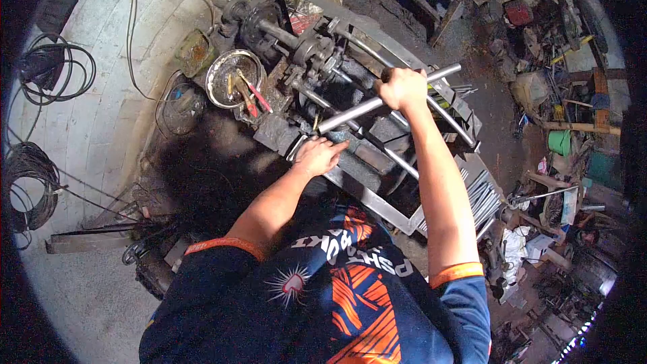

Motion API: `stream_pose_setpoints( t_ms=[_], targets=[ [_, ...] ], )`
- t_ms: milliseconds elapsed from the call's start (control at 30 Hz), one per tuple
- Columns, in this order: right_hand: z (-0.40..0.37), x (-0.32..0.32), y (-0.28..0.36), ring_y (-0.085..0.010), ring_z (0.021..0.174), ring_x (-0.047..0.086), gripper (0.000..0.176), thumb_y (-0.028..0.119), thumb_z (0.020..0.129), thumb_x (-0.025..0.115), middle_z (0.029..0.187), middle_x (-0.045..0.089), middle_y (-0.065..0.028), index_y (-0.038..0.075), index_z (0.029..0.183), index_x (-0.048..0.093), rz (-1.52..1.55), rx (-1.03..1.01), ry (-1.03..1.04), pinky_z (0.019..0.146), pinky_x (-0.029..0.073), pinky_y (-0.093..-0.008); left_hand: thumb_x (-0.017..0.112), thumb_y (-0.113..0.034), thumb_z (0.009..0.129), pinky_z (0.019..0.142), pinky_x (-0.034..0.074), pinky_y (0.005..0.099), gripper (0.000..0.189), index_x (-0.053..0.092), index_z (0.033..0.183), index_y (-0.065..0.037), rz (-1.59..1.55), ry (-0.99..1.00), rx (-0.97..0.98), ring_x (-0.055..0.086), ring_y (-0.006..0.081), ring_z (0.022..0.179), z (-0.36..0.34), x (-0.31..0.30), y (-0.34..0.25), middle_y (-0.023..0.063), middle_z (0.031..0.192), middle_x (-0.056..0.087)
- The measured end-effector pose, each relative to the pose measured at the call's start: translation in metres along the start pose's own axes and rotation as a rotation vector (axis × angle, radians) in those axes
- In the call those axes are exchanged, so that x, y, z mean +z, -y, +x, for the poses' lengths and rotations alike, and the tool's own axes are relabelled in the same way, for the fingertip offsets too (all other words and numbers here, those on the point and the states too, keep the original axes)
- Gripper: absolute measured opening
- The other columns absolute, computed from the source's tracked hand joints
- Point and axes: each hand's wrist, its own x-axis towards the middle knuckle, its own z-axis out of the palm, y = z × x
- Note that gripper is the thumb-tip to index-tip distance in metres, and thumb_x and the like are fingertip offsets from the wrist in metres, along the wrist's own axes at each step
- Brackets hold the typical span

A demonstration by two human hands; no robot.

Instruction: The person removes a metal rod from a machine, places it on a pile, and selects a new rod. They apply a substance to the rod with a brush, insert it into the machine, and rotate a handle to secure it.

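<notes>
My right hand [404,87] is wrapped around a smooth metal bar [445,72], which slants across the machine above its rails. The bar's lower left end hangs close to the fingers of my left hand [319,156]. That hand lies on the near edge of the machine with its fingers spread, beside a metal block. Underneath both hands is a greasy machine with a steel frame [387,209], long round guide rods [360,46] and a shaft with a chuck-like head [315,52] toward the upper left.
A round pan [211,81] holding brushes and a red-handled tool [257,96] sits left of the machine. Thin metal rods [480,200] are bundled at its right end. Coiled cables [34,192] lie on the left floor; scrap and tools crowd the right, with a green container [559,142].
</notes>
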Motion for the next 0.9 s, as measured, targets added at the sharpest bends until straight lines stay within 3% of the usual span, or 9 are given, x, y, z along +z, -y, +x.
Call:
stream_pose_setpoints(
  t_ms=[633,733,800,900],
  targets=[
    [0.0,-0.002,0.003,-0.0312,0.094,0.065,0.048,0.051,0.079,0.052,0.093,0.069,-0.0177,0.009,0.092,0.071,-0.017,0.042,0.052,0.095,0.038,-0.0511,0.058,-0.028,0.083,0.082,0.048,0.0416,0.049,0.051,0.131,-0.024,0.005,0.019,0.016,0.063,0.0259,0.083,0.0,-0.006,0.0,0.0088,0.085,0.065],
    [0.001,0.003,0.002,-0.0337,0.084,0.066,0.039,0.045,0.077,0.053,0.082,0.068,-0.0176,0.01,0.081,0.071,-0.019,0.012,-0.069,0.087,0.042,-0.0475,0.058,-0.027,0.083,0.082,0.048,0.0417,0.048,0.051,0.13,-0.024,0.0,0.013,0.012,0.063,0.0259,0.083,0.0,-0.004,0.0,0.0088,0.085,0.064],
    [0.001,-0.004,0.002,-0.0303,0.094,0.065,0.045,0.051,0.08,0.052,0.094,0.069,-0.0156,0.013,0.096,0.071,-0.004,0.014,0.06,0.095,0.038,-0.0505,0.057,-0.028,0.083,0.081,0.048,0.0416,0.047,0.052,0.13,-0.024,0.014,0.01,0.015,0.063,0.0258,0.082,0.0,-0.004,0.0,0.0087,0.084,0.064],
    [-0.002,-0.006,0.003,-0.0297,0.093,0.066,0.044,0.051,0.08,0.052,0.093,0.069,-0.0151,0.014,0.097,0.07,-0.019,0.02,0.05,0.095,0.038,-0.0506,0.057,-0.028,0.084,0.081,0.048,0.0415,0.046,0.053,0.129,-0.024,0.003,0.014,0.004,0.063,0.0257,0.082,0.0,-0.006,-0.001,0.0084,0.083,0.064]
  ],
)
